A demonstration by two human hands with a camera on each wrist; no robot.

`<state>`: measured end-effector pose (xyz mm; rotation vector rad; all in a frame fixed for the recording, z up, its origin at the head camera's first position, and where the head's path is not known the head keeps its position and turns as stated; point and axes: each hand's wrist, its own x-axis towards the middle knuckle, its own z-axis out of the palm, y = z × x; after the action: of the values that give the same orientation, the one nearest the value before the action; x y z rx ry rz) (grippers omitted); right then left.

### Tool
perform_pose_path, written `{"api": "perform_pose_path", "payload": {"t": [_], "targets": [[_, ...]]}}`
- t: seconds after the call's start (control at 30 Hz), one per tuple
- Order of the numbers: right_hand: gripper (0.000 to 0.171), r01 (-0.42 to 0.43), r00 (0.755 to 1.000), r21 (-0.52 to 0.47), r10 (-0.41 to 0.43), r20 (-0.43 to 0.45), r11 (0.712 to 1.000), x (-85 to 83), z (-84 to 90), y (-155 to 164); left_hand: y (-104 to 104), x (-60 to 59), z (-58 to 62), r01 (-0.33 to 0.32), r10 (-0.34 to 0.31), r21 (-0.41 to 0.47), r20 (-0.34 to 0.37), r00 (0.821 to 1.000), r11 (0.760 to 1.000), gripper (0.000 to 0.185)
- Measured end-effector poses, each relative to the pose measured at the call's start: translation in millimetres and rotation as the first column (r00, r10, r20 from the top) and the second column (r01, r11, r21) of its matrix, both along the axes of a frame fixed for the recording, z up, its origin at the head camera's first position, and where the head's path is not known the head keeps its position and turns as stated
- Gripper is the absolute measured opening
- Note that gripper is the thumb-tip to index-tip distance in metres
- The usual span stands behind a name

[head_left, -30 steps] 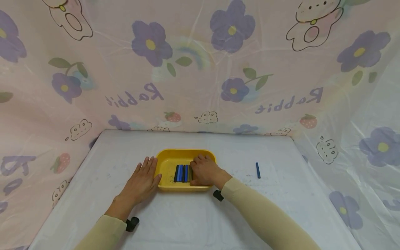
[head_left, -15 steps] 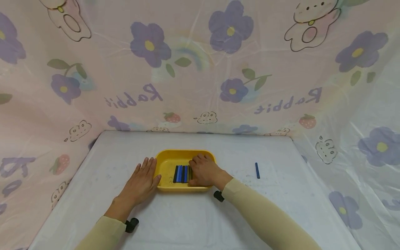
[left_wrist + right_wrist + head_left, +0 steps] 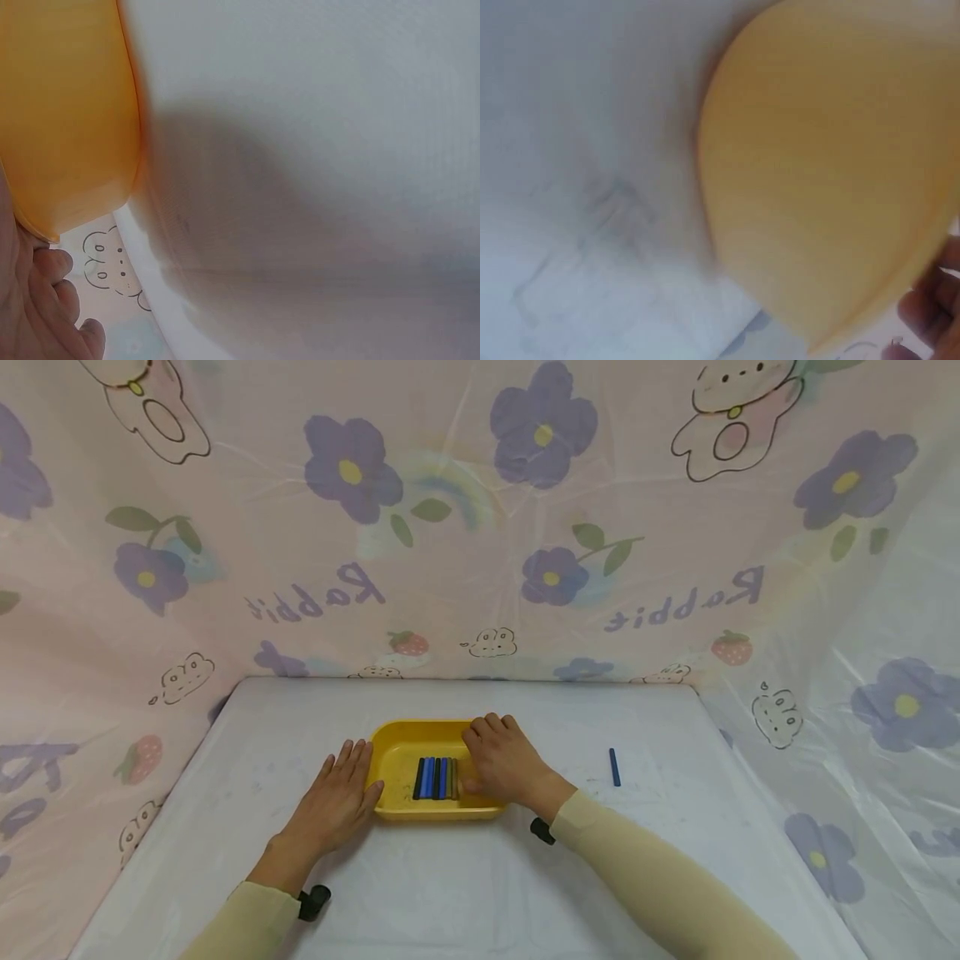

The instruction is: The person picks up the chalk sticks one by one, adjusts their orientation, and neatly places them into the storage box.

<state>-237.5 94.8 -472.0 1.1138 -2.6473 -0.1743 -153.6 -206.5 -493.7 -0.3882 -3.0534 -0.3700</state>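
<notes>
A yellow tray [image 3: 438, 815] stands on the white-covered table. Inside it lies a row of slim crayon-like sticks [image 3: 435, 778], black, blue and olive-brown, side by side. My left hand [image 3: 333, 797] rests against the tray's left end with straight fingers and the thumb over the rim. My right hand [image 3: 506, 762] is over the tray's right end, just right of the row, with loosely bent fingers and the thumb inside; nothing shows in it. In the right wrist view its fingers [image 3: 926, 311] are beside the rim. The hand hides that end's inside.
A single dark blue stick [image 3: 615, 767] lies on the table [image 3: 480, 893] to the right of the tray. Faint dark smudges mark the cloth nearby. A printed curtain [image 3: 465, 552] with flowers and rabbits hangs behind the table and along both sides.
My right hand has lifted away from the row of sticks and moved right toward the tray's rim, uncovering the olive-brown end of the row. The left hand stays at the tray.
</notes>
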Motion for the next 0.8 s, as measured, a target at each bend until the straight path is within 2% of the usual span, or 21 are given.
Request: {"api": "perform_pose_path", "payload": {"t": [0.13,0.27,0.4,0.63,0.8], "targets": [[0.059,0.001,0.999,-0.071,-0.005,-0.049,0.997,-0.9,4.2,19,0,0.2,0.9,0.007,-0.007,0.008,-0.006,1.000,1.000,0.071],[0.061,0.054,0.998,-0.093,-0.057,-0.025,0.994,-1.2,8.9,46,0,1.1,2.8,0.012,-0.012,0.007,-0.004,1.000,1.000,0.071],[0.065,0.113,0.993,-0.093,-0.116,-0.023,0.989,-2.5,12.7,82,1,1.1,4.9,0.011,-0.011,0.001,0.006,1.000,1.000,0.071],[0.067,0.126,0.987,-0.090,-0.134,-0.092,0.988,-7.5,14.0,151,3,1.9,6.7,0.011,-0.011,-0.011,0.021,1.000,1.000,0.072],[0.068,0.168,0.983,-0.037,-0.170,-0.069,0.985,-8.9,10.5,190,4,2.6,7.7,0.010,-0.010,-0.008,0.034,0.999,1.000,0.072]]}}
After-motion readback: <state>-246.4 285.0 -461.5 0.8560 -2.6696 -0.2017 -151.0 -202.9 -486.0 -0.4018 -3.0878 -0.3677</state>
